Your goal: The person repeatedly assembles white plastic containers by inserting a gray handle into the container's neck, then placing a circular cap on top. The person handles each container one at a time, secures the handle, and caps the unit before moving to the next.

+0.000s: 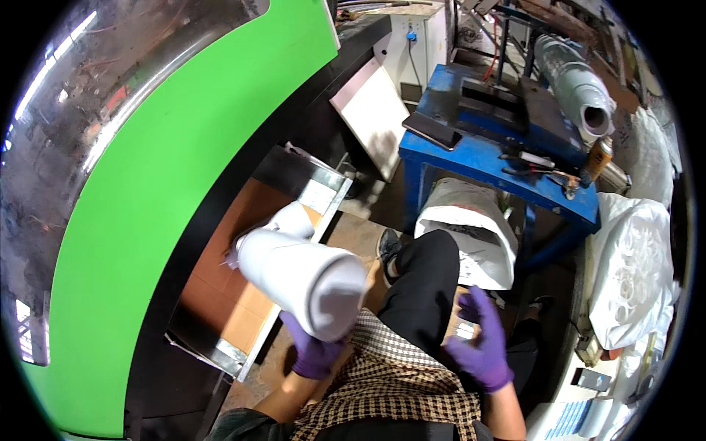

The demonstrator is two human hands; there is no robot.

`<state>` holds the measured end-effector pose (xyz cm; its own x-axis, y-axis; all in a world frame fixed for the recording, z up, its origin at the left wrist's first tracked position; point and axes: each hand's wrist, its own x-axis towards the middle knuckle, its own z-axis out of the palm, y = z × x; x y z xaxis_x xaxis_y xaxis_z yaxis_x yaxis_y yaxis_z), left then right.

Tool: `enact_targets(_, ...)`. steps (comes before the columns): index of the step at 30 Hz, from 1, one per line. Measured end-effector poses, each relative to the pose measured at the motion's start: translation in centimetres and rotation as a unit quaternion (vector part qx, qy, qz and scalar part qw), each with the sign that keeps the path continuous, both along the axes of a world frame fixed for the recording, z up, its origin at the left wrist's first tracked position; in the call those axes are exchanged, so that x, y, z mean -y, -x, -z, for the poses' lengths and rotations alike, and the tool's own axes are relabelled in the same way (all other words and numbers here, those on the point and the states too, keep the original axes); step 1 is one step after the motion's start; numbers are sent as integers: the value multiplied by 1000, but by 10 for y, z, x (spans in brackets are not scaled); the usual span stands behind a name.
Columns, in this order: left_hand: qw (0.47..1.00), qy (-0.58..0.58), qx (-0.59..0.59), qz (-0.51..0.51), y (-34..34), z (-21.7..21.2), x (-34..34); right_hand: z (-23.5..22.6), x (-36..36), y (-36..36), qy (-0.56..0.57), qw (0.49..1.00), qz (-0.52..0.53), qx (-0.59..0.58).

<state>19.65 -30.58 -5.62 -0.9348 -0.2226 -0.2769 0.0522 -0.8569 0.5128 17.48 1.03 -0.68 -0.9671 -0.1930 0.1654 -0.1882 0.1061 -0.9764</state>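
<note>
My left hand (pixel 315 351), in a purple glove, grips a large white plastic pipe fitting (pixel 287 272) from below, near its wide open end. A short side branch (pixel 292 220) sticks out of the fitting toward the far side. The fitting is held tilted over a cardboard-lined drawer or tray (pixel 213 294) by the machine. To the right, my right hand (pixel 482 342), also gloved in purple, hangs above my knee with fingers spread and nothing in it.
A green machine panel (pixel 176 140) curves along the left. At right stands a blue metal table (pixel 500 169) with a phone (pixel 432 131), pliers (pixel 526 170) and a spray can (pixel 599 156). Under it lies an open white sack (pixel 471 213). A bag of white rings (pixel 632 279) sits far right.
</note>
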Motion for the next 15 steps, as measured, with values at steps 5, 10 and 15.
enact_targets(5,913,303,-150,230,-19,23,-100,13,-14,14,39,998,44,-31)
enact_targets(10,924,156,-109,331,61,-9,-103,18,-125,-24,91,978,182,47)
enact_targets(15,898,39,-231,373,107,-63,-125,70,-171,-62,-4,963,227,-147)
